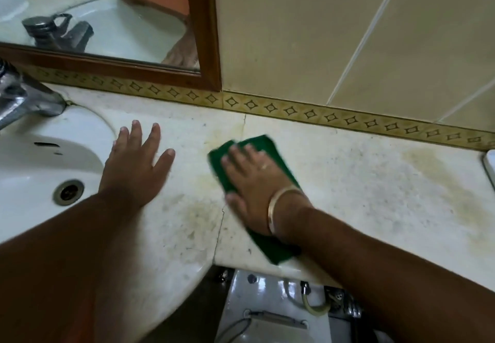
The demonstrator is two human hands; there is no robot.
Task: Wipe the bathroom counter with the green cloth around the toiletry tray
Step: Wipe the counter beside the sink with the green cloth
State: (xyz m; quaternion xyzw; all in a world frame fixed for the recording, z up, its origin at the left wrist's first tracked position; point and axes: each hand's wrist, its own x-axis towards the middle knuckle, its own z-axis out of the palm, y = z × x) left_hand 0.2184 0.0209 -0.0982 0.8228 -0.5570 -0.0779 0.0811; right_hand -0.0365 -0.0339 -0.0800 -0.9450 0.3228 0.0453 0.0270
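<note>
A pale, stained bathroom counter [361, 182] fills the view, running below a tiled wall [321, 34]; a white sink [34, 171] is set in its left end, with a wood-framed mirror [107, 21] above; the left hand [136, 165] lies flat beside the sink, fingers spread, holding nothing; the right hand [257, 187] presses flat, fingers together, on the green cloth [263, 143] mid-counter; a white tray edge [489, 165] shows far right.

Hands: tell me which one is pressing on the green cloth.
The right hand, with the bangle, lies flat on the green cloth. The left hand rests bare on the counter.
</note>
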